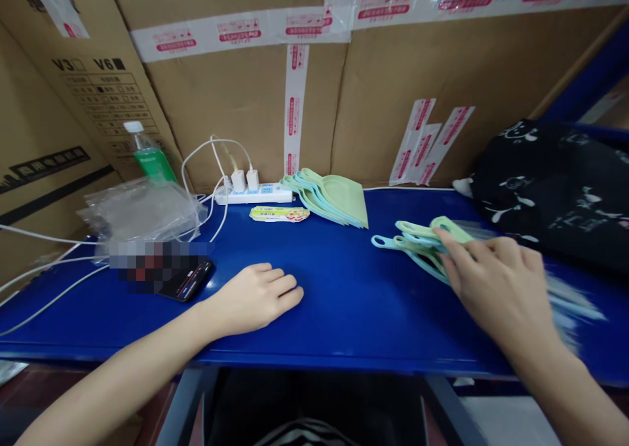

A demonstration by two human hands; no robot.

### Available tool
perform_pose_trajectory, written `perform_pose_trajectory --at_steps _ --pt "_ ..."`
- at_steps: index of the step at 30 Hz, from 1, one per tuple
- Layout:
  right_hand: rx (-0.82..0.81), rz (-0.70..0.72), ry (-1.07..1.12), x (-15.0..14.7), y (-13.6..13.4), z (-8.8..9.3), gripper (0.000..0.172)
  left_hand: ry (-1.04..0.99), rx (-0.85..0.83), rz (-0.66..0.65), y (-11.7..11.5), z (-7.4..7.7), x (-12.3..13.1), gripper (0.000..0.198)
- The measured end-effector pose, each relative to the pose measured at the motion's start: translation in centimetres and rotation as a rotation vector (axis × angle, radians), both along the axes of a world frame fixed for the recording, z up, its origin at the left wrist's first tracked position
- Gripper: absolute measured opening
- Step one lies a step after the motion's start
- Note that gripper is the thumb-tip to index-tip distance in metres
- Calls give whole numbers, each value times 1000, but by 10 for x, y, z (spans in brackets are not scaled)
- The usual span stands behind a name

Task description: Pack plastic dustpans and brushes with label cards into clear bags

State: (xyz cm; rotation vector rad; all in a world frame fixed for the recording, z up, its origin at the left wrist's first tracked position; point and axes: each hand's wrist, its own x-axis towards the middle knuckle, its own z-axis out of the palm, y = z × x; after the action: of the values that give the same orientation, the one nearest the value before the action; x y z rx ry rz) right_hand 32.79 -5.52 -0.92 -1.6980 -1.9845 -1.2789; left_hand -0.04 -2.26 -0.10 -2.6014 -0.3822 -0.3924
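My left hand (258,297) rests on the blue table with its fingers curled in and nothing showing in them. To the right, my right hand (498,285) reaches over a pile of small hand brushes (417,241) with pale green and light blue handles. Its thumb and forefinger close on a green handle near the top of the pile. The bristles (572,302) stick out beyond the hand, blurred, and part of the pile is hidden beneath it. A stack of small dustpans (339,197), pale green and light blue, lies at the back middle.
At the back stand a white power strip (268,192) with plugged chargers and a strip of yellow labels (279,214). On the left are a phone (189,282), clear plastic bags (142,210), cables and a green-labelled bottle (153,158). A black patterned bag (555,197) sits right.
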Motion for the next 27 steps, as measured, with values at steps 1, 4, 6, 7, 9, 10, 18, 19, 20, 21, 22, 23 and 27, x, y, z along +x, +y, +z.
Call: perform_pose_trajectory --at_steps 1,4,6,7,9,10,18,19,20,21,22,23,27 --pt "-7 19 -2 -1 -2 -2 38 7 -2 4 0 0 0 25" --pt "-95 15 29 -4 -5 -5 37 27 -12 21 0 0 0 25" --pt "-149 -5 76 -4 -6 -6 36 38 -22 30 0 0 -1 24" --pt "-165 -5 103 -3 -6 -6 35 44 -26 32 0 0 -1 23" --pt "-196 9 155 0 -5 -7 35 59 -34 39 0 -1 -1 22" --pt "-212 14 183 2 -4 -6 36 65 -36 43 0 -1 -1 21" --pt "-202 -54 224 -2 -4 8 38 52 -55 52 0 0 -1 17" --pt "-192 -75 210 -6 -2 10 38 48 -54 50 0 0 -1 17" --pt "-180 -92 197 -10 0 12 37 45 -53 49 1 0 -1 17" --pt "-179 -98 182 -14 2 12 36 41 -51 45 1 0 -1 17" --pt "-182 -90 161 -18 5 11 36 38 -51 42 1 0 -1 17" --pt "-188 -73 138 -21 7 9 35 35 -52 41 1 0 -1 17" --pt "-219 -16 39 -29 13 -1 37 33 -59 54 0 0 -1 17"
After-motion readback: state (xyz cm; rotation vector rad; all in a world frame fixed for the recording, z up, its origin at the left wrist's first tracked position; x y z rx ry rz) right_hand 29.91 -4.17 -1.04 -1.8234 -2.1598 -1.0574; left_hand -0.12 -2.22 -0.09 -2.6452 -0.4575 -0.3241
